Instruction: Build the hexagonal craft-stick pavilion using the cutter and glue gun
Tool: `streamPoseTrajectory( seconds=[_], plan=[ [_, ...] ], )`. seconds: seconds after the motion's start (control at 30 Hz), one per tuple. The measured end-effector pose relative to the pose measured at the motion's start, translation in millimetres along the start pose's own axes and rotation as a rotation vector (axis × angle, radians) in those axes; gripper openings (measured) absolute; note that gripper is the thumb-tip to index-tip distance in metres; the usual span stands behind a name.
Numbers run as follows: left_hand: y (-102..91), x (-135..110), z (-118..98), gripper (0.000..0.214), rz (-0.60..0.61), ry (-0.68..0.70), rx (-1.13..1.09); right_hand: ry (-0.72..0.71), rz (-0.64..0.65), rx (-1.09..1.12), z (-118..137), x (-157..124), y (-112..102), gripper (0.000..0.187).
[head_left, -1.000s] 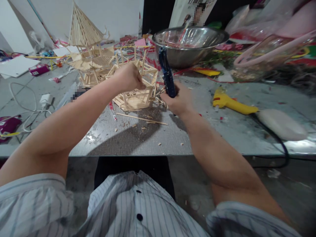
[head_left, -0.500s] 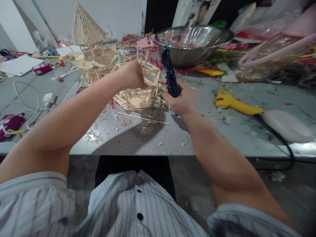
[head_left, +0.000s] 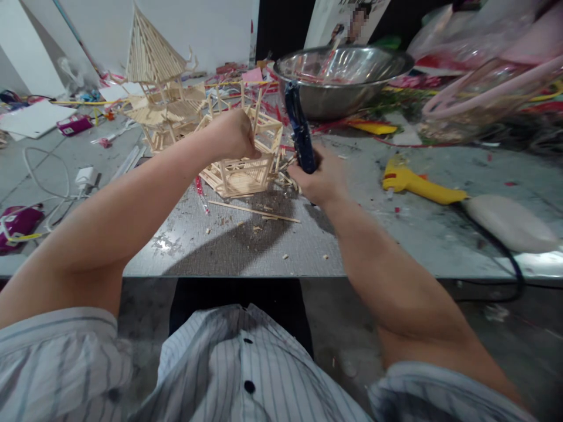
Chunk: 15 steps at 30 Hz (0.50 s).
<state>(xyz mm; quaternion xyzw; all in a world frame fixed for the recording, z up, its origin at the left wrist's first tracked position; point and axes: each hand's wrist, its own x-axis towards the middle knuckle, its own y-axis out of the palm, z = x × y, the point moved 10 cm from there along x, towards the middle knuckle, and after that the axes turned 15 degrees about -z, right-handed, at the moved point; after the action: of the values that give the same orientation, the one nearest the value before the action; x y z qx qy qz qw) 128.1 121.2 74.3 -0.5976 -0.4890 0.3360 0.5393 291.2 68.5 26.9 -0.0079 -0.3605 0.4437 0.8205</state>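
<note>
Inside the closed right hand (head_left: 323, 177) sits a dark blue tool (head_left: 302, 138), gripped near its lower end, its top rising away from the person and leaning a little to the left. Left of that grip, the left hand (head_left: 235, 136) hangs over a light wooden stick frame (head_left: 244, 184), fingers curled down by its upper front rail; I cannot tell whether they pinch a stick, since the back of the hand hides them. The frame stands on the table (head_left: 145, 249), under and beyond the left hand, well within reach of the tool. Small stick offcuts lie between the frame and the right hand. Just nearer the person than the frame, a long thin stick (head_left: 240, 208) lies flat among crumbs. Behind and left of the left hand stands a stick tower (head_left: 155, 53) with a pointed roof. Beyond the tool is a steel bowl (head_left: 338, 98). Well to the right of the right hand lies a yellow glue gun (head_left: 424, 189); far left of both hands, a white plug adapter (head_left: 86, 177).
</note>
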Motion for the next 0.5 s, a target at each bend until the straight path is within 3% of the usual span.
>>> streamPoseTrajectory(
  seconds=[0.2, 0.5],
  plan=[
    [-3.5, -1.9, 0.4, 0.044, -0.014, -0.031, 0.072, 0.002, 0.032, 0.028, -1.1, -0.8, 2.7, 0.014],
    [-7.4, -9.9, -9.2, 0.032, -0.006, 0.038, 0.092, 0.034, 0.049, 0.015, 2.2, -0.8, 3.2, 0.013]
  ],
)
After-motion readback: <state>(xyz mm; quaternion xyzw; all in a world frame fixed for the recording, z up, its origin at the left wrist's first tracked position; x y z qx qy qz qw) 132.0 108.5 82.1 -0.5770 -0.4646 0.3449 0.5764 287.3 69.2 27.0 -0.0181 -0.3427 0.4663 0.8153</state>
